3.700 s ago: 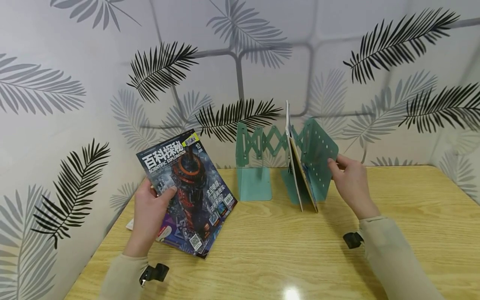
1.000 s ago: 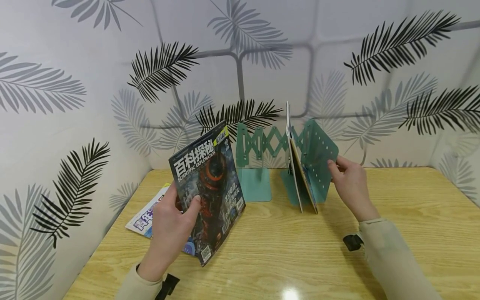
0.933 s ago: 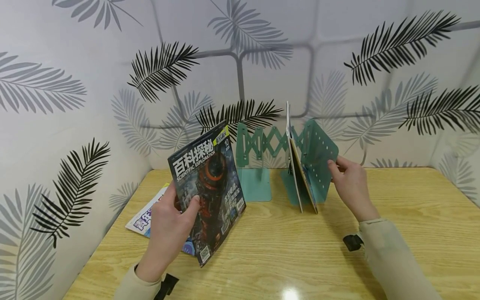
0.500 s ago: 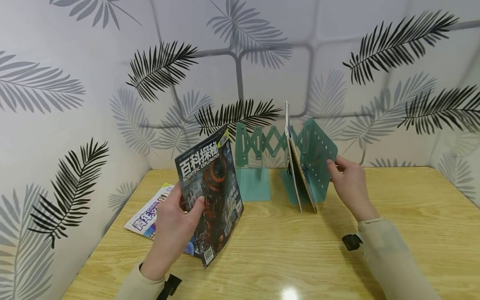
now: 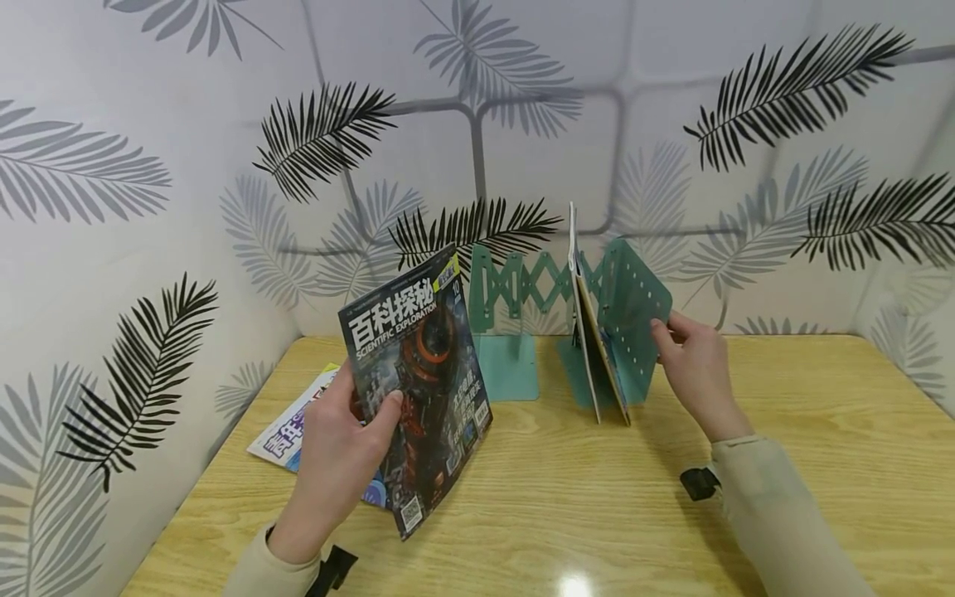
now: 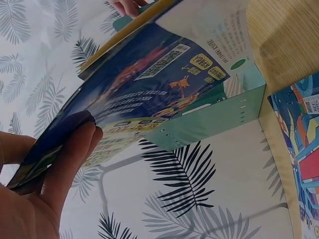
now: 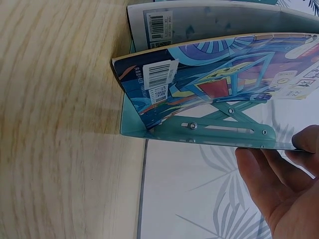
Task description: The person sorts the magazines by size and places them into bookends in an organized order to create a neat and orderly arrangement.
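My left hand (image 5: 339, 456) grips a dark magazine (image 5: 421, 390) by its left edge, thumb on the front cover. It holds the magazine tilted above the table, and the blue back cover shows in the left wrist view. My right hand (image 5: 697, 369) pinches the right end panel of a green expandable bookend (image 5: 642, 307), as the right wrist view confirms. Against that side of the bookend stand a magazine with a colourful blue cover (image 7: 209, 79) and a greyish one (image 7: 209, 25), leaning slightly apart. Below my left hand another magazine (image 5: 287, 439) lies flat, partly covered.
The bookend's left base plate (image 5: 507, 373) sits apart from the standing magazines, joined to the right side by a folding lattice (image 5: 545, 286). Behind the wooden table (image 5: 582, 506) rises a leaf-patterned wall covering (image 5: 522, 166).
Since the earliest frame my left hand has brought the dark magazine rightward and turned it more upright, uncovering part of the flat magazine. My right hand stays on the bookend.
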A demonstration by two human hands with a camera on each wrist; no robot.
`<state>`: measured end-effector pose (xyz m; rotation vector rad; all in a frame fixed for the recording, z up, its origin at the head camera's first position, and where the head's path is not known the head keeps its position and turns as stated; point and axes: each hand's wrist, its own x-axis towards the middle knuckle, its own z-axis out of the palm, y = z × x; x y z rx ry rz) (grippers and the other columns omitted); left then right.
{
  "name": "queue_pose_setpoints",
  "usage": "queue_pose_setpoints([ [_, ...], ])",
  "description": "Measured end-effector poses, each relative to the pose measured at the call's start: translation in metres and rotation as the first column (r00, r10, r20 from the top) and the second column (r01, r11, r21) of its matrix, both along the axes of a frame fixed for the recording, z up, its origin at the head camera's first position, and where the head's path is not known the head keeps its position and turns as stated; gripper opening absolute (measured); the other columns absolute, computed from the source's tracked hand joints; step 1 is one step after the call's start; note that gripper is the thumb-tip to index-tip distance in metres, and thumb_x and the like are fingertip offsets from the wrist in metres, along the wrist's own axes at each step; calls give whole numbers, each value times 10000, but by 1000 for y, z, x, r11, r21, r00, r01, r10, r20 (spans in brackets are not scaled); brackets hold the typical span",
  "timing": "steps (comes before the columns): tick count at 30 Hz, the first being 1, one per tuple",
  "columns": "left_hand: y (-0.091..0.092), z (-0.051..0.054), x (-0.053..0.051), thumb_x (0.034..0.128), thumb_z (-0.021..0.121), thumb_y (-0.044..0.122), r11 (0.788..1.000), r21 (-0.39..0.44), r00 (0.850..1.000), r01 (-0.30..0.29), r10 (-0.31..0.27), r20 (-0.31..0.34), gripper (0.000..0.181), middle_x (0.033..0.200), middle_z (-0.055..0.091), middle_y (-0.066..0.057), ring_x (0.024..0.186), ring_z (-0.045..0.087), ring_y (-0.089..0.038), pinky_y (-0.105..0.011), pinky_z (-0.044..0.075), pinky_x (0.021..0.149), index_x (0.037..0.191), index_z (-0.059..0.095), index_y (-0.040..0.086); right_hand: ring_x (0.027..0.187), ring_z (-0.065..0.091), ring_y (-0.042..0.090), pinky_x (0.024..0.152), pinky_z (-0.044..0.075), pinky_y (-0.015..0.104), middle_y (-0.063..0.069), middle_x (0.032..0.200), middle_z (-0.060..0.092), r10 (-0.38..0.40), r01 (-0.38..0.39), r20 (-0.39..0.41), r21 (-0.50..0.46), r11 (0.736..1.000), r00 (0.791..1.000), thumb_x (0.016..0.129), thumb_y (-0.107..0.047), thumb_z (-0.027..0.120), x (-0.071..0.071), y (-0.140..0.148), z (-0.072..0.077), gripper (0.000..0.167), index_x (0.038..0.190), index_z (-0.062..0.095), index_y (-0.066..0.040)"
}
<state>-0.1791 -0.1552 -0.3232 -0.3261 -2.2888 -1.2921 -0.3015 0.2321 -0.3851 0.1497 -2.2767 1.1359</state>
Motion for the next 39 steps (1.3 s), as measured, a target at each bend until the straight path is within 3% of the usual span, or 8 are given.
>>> queue_pose_setpoints([
  [8,0,3,2,894,683,32,1000,15,1000,-9,9,26,449,1067,690,-128,816,712,-216,-310,585,626,1324,566,89,900,689,355,556,471,71,235,1109,680,-2,2,8,2,1000,1000,1032,-237,517,0,1,0,367,1259,658,14],
  [14,1,3,2,907,682,47,999,31,998,20,-22,53,468,1109,671,-112,845,706,-213,-310,586,652,1352,551,104,882,687,343,554,469,70,230,1084,687,-3,3,4,1,1000,1000,1029,-221,522,-1,0,-2,356,1248,662,21],
  [25,3,4,2,910,685,56,999,16,998,42,-43,37,463,1116,677,-126,863,708,-230,-350,592,674,1352,550,88,910,682,359,558,489,93,247,1128,669,-7,8,19,-5,1000,1000,1038,-245,504,0,1,-3,392,1307,621,15],
  [34,7,10,12,900,690,50,999,10,994,52,-52,92,463,1078,681,-115,832,705,-204,-300,585,646,1341,553,94,915,682,353,566,493,97,246,1147,663,-2,2,37,-16,1000,999,1038,-255,501,1,1,-1,407,1331,601,9],
  [39,10,9,11,896,689,39,998,12,993,67,-68,93,450,1099,671,-110,856,702,-202,-306,586,666,1325,566,94,926,682,352,574,519,129,243,1147,665,-3,3,40,-15,1000,999,1038,-250,502,1,0,0,400,1320,611,11],
])
